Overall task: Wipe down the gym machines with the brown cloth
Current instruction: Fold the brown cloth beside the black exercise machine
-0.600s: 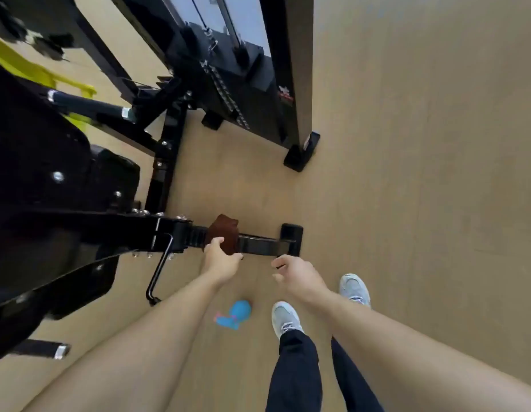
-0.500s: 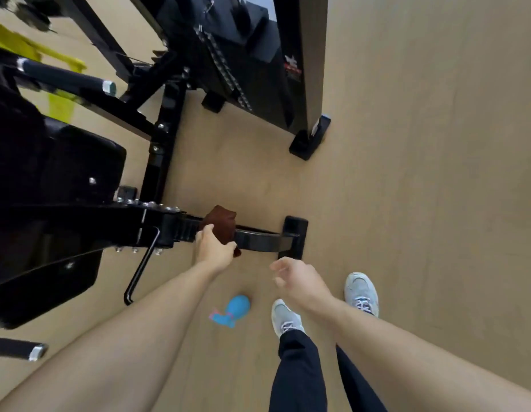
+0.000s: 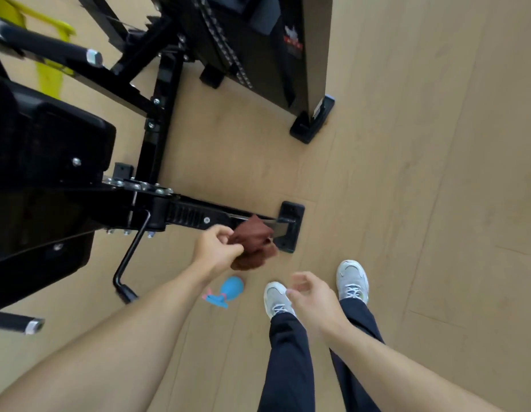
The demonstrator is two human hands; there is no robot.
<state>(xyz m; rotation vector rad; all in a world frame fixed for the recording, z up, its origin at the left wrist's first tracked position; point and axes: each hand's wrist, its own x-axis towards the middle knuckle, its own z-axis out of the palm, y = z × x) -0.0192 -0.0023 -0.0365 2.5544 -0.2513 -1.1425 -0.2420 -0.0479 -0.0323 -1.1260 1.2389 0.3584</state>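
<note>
A downward view over two bare forearms, dark trousers and grey trainers on a pale wood-look floor (image 3: 406, 173). A black gym machine (image 3: 50, 179) fills the frame from nine to twelve o'clock, and one low black base rail (image 3: 198, 217) runs from it toward the centre, ending in a flat foot plate (image 3: 291, 227).

The left hand (image 3: 218, 251) is seen just below centre, at about seven o'clock from the foot plate. Its fingers are curled tightly, and the brown cloth (image 3: 252, 245) is pinched between thumb and fingers at one bunched edge. The cloth is crumpled and slightly blurred; its upper part overlaps the end of the rail beside the foot plate, and its lower part hangs below the rail over the floor. Whether the cloth is pressed onto the metal cannot be told.

The right hand (image 3: 313, 295) is seen at about five o'clock from the cloth, above the left trainer (image 3: 276, 297). Its fingers are loosely bent and spread, and nothing is held or touched by them.

A small blue object (image 3: 228, 291) lies on the floor at six o'clock from the left hand. A black crank handle (image 3: 130, 257) hangs from the machine at nine o'clock from that hand. A yellow frame (image 3: 47, 55) is glimpsed at eleven o'clock.
</note>
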